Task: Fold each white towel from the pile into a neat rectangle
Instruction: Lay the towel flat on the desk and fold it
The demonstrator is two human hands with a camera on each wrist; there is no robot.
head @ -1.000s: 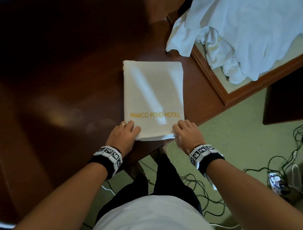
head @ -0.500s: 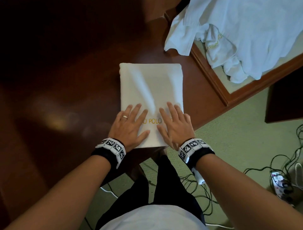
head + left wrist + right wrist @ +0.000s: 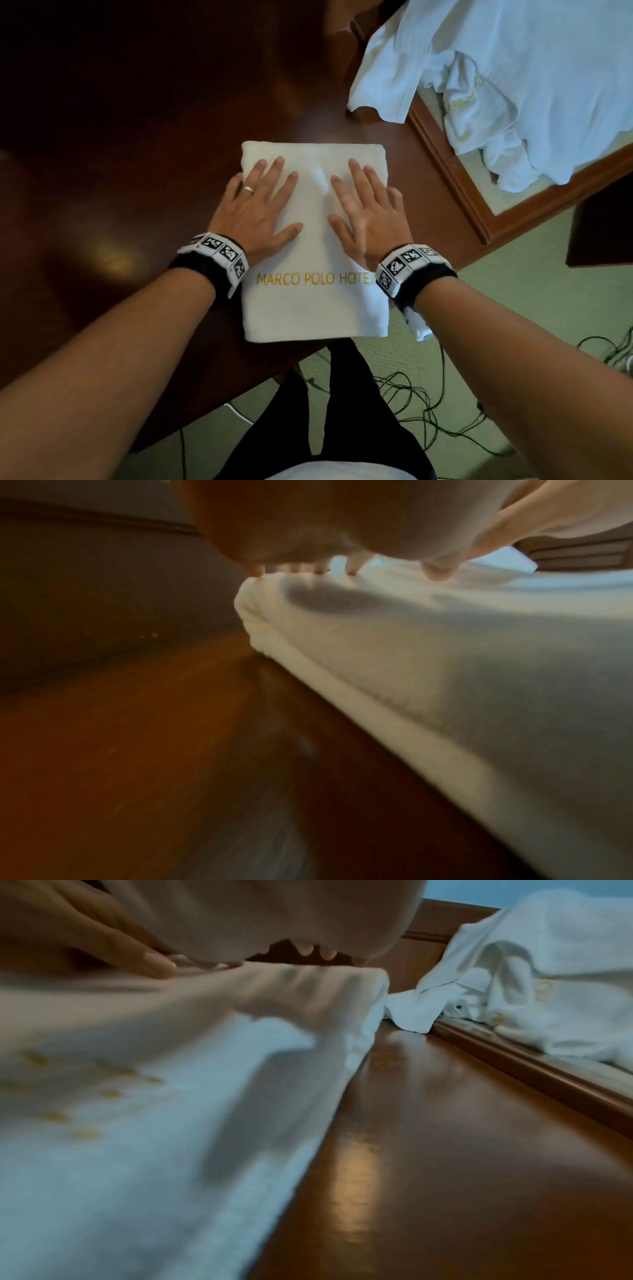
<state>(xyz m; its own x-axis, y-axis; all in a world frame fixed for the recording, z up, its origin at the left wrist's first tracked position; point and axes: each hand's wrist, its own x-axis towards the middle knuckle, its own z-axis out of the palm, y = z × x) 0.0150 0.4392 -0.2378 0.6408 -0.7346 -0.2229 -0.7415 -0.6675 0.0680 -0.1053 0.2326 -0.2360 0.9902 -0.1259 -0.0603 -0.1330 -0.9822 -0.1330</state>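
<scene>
Both hands had slid up the folded towel (image 3: 315, 240) since 0.5 s before, uncovering the gold "MARCO POLO HOTEL" lettering (image 3: 313, 279). Left hand (image 3: 257, 205) & right hand (image 3: 368, 212) lay flat, fingers straight & spread, pressing its upper half, gripping nothing. Towel sat center frame on the dark wood table (image 3: 120, 171); unfolded pile (image 3: 513, 78) upper right.

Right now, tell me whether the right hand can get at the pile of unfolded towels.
Probably yes. The right hand lies flat and open on the folded towel, holding nothing, and the pile of unfolded towels sits up and right with only bare table between them.
</scene>
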